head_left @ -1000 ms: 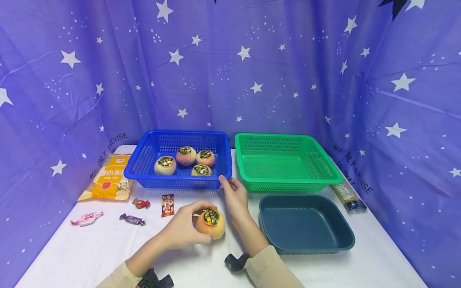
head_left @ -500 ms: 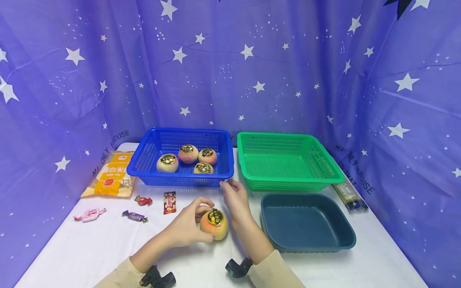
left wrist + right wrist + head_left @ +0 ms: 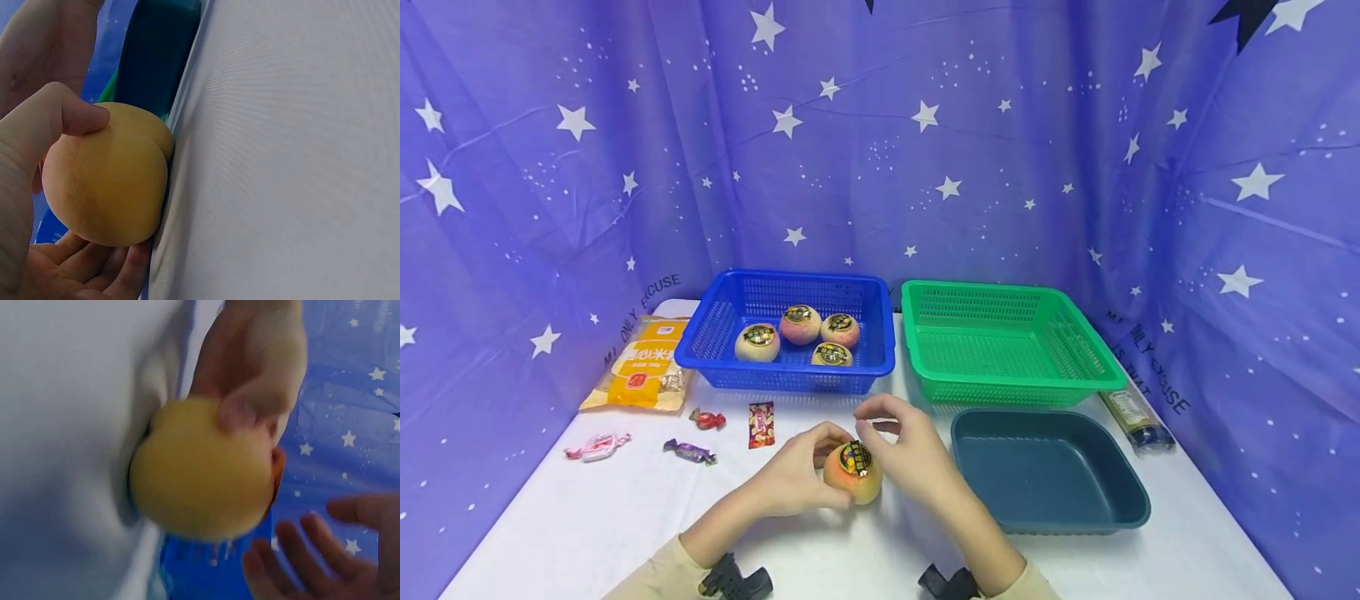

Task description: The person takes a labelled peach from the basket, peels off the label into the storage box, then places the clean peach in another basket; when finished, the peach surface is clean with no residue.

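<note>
A yellow-pink peach (image 3: 853, 477) with a black-and-gold sticker (image 3: 856, 457) on top sits at the near middle of the table. My left hand (image 3: 797, 473) grips it from the left, thumb on the near side and fingers on the far side. In the left wrist view the peach (image 3: 109, 175) touches the white cloth. Just above and right of it hovers my right hand (image 3: 910, 454), thumb and forefinger near the sticker. The right wrist view shows the right hand's fingers (image 3: 306, 550) spread and apart from the peach (image 3: 203, 472).
Several stickered peaches lie in a blue basket (image 3: 786, 379). Right of it stand a green basket (image 3: 1015, 387) and a dark teal tub (image 3: 1048, 475). Wrapped candies (image 3: 691, 452), a red packet (image 3: 761, 425) and a yellow snack bag (image 3: 643, 367) lie left; another package (image 3: 1138, 421) lies far right.
My right hand has come from the blue basket's front corner back toward the peach, and its fingers have spread. The left hand keeps its grip on the peach. The head view has shifted slightly.
</note>
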A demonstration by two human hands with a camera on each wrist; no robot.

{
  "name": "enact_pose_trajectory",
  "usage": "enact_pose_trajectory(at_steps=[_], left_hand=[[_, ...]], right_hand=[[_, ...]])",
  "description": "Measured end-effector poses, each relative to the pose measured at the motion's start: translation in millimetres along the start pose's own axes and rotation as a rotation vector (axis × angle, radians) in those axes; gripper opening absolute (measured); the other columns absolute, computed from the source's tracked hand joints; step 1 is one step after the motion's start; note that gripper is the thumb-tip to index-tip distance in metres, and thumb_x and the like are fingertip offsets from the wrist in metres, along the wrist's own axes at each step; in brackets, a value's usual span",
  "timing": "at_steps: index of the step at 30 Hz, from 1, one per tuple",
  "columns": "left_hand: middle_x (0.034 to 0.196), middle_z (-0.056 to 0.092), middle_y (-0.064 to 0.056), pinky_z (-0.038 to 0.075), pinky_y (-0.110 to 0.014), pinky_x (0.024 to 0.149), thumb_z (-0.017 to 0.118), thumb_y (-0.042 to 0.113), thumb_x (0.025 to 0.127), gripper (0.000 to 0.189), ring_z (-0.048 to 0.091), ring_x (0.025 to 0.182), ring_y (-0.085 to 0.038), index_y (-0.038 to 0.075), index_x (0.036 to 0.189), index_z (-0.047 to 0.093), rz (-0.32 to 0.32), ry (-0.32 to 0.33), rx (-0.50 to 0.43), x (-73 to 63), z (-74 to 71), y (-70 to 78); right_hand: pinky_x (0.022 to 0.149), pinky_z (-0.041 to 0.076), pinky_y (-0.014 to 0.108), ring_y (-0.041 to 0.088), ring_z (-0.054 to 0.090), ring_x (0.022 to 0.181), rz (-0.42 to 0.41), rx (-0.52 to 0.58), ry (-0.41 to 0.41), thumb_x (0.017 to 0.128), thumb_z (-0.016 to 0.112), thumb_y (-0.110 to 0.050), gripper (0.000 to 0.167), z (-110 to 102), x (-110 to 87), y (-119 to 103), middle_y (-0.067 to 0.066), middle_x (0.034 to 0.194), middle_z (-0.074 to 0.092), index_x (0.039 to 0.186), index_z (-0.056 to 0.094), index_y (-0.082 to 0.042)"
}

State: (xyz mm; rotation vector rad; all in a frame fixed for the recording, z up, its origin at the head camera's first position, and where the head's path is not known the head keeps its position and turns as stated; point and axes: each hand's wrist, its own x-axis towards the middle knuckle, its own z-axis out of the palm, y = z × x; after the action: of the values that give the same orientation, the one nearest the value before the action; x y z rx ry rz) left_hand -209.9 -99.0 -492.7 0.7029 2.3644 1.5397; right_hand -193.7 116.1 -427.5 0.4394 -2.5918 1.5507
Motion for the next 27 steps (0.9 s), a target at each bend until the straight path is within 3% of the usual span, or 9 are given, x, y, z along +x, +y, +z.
enact_pose_trajectory(at_steps=[5, 13, 21, 24, 27], left_hand=[[0.136, 0.072, -0.008, 0.056, -0.038, 0.117, 0.097, 0.019, 0.075, 0.073, 0.072, 0.129, -0.025, 0.009, 0.139, 0.063, -0.002, -0.012, -0.021, -0.6, -0.5, 0.8], [0.138, 0.071, -0.01, 0.054, -0.019, 0.111, 0.097, 0.015, 0.076, 0.074, 0.071, 0.13, -0.024, 0.007, 0.141, 0.062, -0.003, -0.031, -0.078, 0.4, -0.7, 0.9], [0.138, 0.072, -0.009, 0.053, -0.02, 0.113, 0.097, 0.016, 0.078, 0.074, 0.07, 0.132, -0.023, 0.009, 0.143, 0.062, -0.001, -0.041, -0.088, 0.3, -0.9, -0.8], [0.138, 0.072, -0.008, 0.054, -0.023, 0.115, 0.097, 0.017, 0.077, 0.074, 0.07, 0.131, -0.022, 0.009, 0.143, 0.063, 0.003, -0.034, -0.07, 0.5, -0.8, -0.6], [0.137, 0.072, -0.008, 0.054, -0.025, 0.115, 0.097, 0.018, 0.076, 0.075, 0.07, 0.129, -0.022, 0.008, 0.141, 0.063, 0.01, -0.029, -0.056, 0.9, -0.7, -0.1]], right_hand=[[0.105, 0.064, 0.049, 0.018, 0.072, 0.122, -0.175, -0.211, -0.149, 0.104, 0.072, -0.013, 0.022, -9.5, -2.5, 6.7, -0.002, 0.124, 0.077, 0.125, 0.077, -0.015], [0.105, 0.062, 0.054, 0.026, 0.069, 0.124, -0.183, -0.24, -0.333, 0.107, 0.069, -0.018, 0.025, -15.3, 0.6, 7.0, 0.003, 0.131, 0.076, 0.13, 0.075, -0.012], [0.116, 0.056, 0.053, 0.022, 0.065, 0.132, -0.189, -0.311, -0.363, 0.106, 0.071, -0.015, 0.018, -16.0, 3.7, 2.2, -0.001, 0.131, 0.075, 0.123, 0.077, -0.015], [0.112, 0.057, 0.05, 0.022, 0.066, 0.126, -0.2, -0.354, -0.366, 0.103, 0.074, -0.013, 0.015, -16.6, 6.3, -2.5, -0.003, 0.122, 0.075, 0.118, 0.076, -0.016], [0.101, 0.06, 0.041, 0.018, 0.067, 0.112, -0.207, -0.39, -0.377, 0.099, 0.079, -0.011, 0.014, -19.4, 9.9, -8.6, -0.005, 0.109, 0.074, 0.111, 0.074, -0.017]])
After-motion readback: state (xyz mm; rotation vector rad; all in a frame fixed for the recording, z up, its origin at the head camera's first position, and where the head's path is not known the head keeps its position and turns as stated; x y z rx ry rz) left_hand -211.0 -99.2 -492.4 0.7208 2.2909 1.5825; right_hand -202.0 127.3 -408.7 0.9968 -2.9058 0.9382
